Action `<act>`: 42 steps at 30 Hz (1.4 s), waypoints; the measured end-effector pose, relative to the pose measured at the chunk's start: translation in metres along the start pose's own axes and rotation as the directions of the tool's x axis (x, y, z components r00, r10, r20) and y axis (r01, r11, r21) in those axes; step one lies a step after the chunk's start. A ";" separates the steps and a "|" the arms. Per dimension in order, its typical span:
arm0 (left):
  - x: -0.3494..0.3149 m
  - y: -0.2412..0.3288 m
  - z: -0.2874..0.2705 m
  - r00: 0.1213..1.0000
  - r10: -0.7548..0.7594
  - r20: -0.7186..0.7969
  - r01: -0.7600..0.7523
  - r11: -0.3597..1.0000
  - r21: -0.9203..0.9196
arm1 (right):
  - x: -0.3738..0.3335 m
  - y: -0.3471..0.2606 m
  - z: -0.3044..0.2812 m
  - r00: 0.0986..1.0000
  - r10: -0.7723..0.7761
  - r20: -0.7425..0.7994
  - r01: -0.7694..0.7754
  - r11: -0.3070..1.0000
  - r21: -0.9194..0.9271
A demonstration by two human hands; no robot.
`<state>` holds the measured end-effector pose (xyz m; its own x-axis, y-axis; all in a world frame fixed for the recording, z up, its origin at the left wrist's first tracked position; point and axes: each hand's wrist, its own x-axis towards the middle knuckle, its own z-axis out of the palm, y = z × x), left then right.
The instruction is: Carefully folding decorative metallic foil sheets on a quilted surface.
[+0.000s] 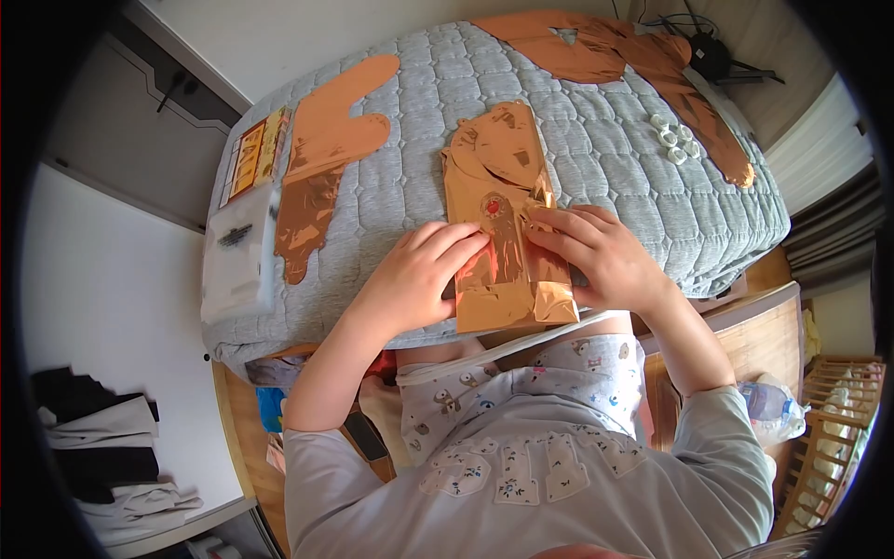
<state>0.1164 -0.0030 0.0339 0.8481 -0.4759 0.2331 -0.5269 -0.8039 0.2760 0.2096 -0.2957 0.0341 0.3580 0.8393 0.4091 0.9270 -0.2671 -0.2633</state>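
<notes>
A flat copper-coloured foil balloon [503,256] lies in front of me, partly folded, with creased lobes at its far end and a small red spot near its middle. Its near end reaches the bed's front edge. My left hand [430,275] grips its left side, fingertips bent onto the foil and thumb low beside the edge. On the opposite side, my right hand [610,259] holds the right edge, fingers over the folded foil and thumb lower down. Where the fingers go under the foil is hidden.
Another flat foil balloon [326,149] lies to the left, near a yellow-red packet [256,154] and a clear plastic bag [239,256]. More copper foil [596,51] stretches along the far right, beside several white ribbon rolls [677,140]. All rest on a grey quilted bed [410,177].
</notes>
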 end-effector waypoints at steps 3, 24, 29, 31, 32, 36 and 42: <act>0.000 -0.002 0.001 1.000 -0.006 -0.001 0.006 1.000 -0.005 | 0.002 -0.001 -0.001 1.000 0.012 -0.015 -0.011 1.000 0.010; 0.036 -0.024 0.009 0.835 -0.520 -0.177 0.255 0.653 -0.713 | 0.043 0.016 0.021 0.797 0.597 0.088 -0.479 0.537 0.695; 0.035 -0.023 -0.003 0.820 -0.569 0.053 0.446 0.579 -0.682 | 0.060 0.012 0.015 0.669 0.742 0.047 -0.666 0.570 0.481; 0.035 -0.028 -0.001 0.828 -0.558 0.054 0.441 0.589 -0.677 | 0.061 0.019 0.020 0.672 0.739 0.045 -0.658 0.567 0.495; 0.035 -0.030 0.001 0.835 -0.547 0.057 0.437 0.596 -0.673 | 0.061 0.021 0.021 0.673 0.738 0.047 -0.652 0.562 0.508; 0.031 -0.031 0.006 0.827 -0.563 0.007 0.423 0.614 -0.666 | 0.063 0.007 0.013 0.659 0.750 0.051 -0.678 0.564 0.470; 0.020 -0.017 0.011 0.861 -0.501 -0.089 0.383 0.753 -0.534 | 0.030 0.003 0.012 0.826 0.564 -0.007 -0.457 0.676 0.579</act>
<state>0.1429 -0.0027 0.0237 0.9890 0.0255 0.1455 -0.1017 -0.5973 0.7955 0.2219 -0.2656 0.0348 0.8192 0.5392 0.1951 0.3981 -0.2900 -0.8703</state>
